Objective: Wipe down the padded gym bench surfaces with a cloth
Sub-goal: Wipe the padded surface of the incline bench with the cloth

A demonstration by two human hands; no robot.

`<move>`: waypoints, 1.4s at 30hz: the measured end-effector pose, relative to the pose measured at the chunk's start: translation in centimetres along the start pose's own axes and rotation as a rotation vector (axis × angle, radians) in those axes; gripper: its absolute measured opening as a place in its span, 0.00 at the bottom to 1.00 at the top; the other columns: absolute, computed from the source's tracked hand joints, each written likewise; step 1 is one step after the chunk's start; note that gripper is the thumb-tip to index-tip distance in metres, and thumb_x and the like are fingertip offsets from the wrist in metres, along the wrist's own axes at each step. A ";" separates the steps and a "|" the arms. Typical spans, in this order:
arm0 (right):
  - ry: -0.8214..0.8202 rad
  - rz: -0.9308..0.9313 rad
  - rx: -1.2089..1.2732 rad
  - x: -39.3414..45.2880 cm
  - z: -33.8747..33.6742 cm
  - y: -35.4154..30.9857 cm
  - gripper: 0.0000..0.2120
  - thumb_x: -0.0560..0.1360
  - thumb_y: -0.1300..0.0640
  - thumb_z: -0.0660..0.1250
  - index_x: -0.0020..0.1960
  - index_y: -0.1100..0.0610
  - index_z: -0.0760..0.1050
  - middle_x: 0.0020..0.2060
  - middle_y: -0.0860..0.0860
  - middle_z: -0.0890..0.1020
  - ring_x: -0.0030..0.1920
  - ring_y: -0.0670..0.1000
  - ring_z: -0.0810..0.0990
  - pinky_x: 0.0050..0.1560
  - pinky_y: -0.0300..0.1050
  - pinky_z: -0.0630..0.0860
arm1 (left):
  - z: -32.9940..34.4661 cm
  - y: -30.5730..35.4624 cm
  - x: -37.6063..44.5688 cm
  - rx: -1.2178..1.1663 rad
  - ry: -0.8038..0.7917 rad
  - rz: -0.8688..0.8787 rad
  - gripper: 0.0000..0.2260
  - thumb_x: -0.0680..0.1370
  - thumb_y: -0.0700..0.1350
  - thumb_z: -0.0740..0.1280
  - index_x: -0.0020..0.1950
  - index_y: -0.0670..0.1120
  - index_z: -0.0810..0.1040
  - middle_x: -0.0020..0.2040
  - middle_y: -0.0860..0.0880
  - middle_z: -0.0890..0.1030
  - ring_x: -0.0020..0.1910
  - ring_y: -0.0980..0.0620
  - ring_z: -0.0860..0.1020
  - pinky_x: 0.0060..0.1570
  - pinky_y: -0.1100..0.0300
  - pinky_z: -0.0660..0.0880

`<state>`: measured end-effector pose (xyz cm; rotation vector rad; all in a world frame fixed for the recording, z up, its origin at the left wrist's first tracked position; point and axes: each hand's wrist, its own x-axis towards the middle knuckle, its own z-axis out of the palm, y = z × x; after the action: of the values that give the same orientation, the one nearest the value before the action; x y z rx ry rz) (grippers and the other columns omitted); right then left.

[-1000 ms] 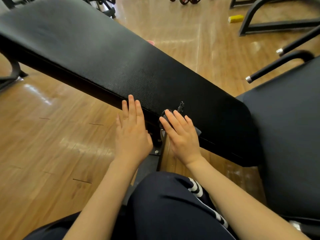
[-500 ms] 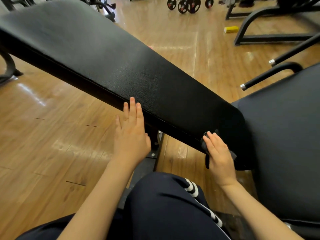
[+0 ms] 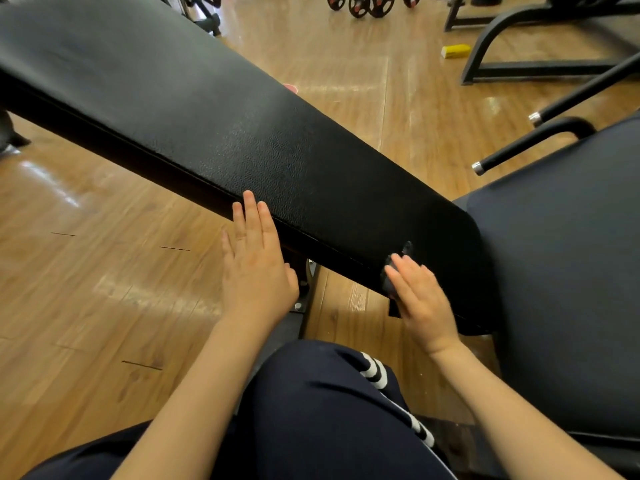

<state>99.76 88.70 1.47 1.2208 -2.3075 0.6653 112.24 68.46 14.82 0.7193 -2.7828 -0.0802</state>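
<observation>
So the long black padded bench [image 3: 263, 140] runs diagonally from the upper left down to the lower right, where its rounded end sits just beside a second dark pad [image 3: 568, 271] on the right.

Left hand [image 3: 256, 268] is flat with the fingers straight and close together, fingertips resting on the near edge of the bench, palm hanging over the side above the metal frame [image 3: 304, 296] underneath. It isn't gripping anything.

Right hand [image 3: 420, 299] is near the rounded end of the bench, fingers straight and pressing a dark cloth [image 3: 393, 282] against the side edge of the padding. The cloth is almost the same colour as the bench, so you only see bits of it: a bit above the fingertips and a corner hanging below the palm. Can't tell how it's folded.

The person is down low beside the bench, with a knee in dark trousers with white stripes [image 3: 329, 403] at the bottom of the view.

Wooden floor [image 3: 104, 289] all around, pretty shiny. In the background there are weight plates [image 3: 369, 5], a yellow block [image 3: 456, 50] on the floor, and two black bars with silver ends [image 3: 519, 147] on the right.
</observation>
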 end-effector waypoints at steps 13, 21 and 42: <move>0.016 0.060 0.206 2.5 -1.1 -2.8 0.29 0.69 0.69 0.71 0.68 0.63 0.67 0.66 0.59 0.72 0.69 0.54 0.65 0.70 0.46 0.60 | 2.3 1.4 -0.7 0.044 0.058 0.102 0.42 0.64 0.40 0.74 0.74 0.33 0.58 0.75 0.34 0.56 0.74 0.33 0.56 0.66 0.37 0.62; -0.075 0.061 0.071 -1.5 -0.7 1.7 0.38 0.63 0.70 0.75 0.69 0.60 0.63 0.64 0.60 0.73 0.67 0.55 0.66 0.64 0.56 0.68 | 2.5 0.9 -0.7 0.063 0.066 0.122 0.42 0.64 0.39 0.72 0.74 0.33 0.58 0.75 0.33 0.56 0.74 0.33 0.56 0.65 0.36 0.63; -0.123 0.226 0.121 -4.5 -1.0 4.5 0.41 0.63 0.73 0.74 0.70 0.59 0.61 0.66 0.59 0.71 0.68 0.55 0.68 0.65 0.55 0.65 | 2.9 2.6 -0.3 0.059 0.052 0.017 0.44 0.67 0.41 0.71 0.75 0.32 0.51 0.76 0.32 0.49 0.75 0.33 0.48 0.71 0.40 0.54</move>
<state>98.43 94.34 -1.25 1.0883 -2.5668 0.8398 110.52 70.86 12.23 0.7015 -2.7513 0.0236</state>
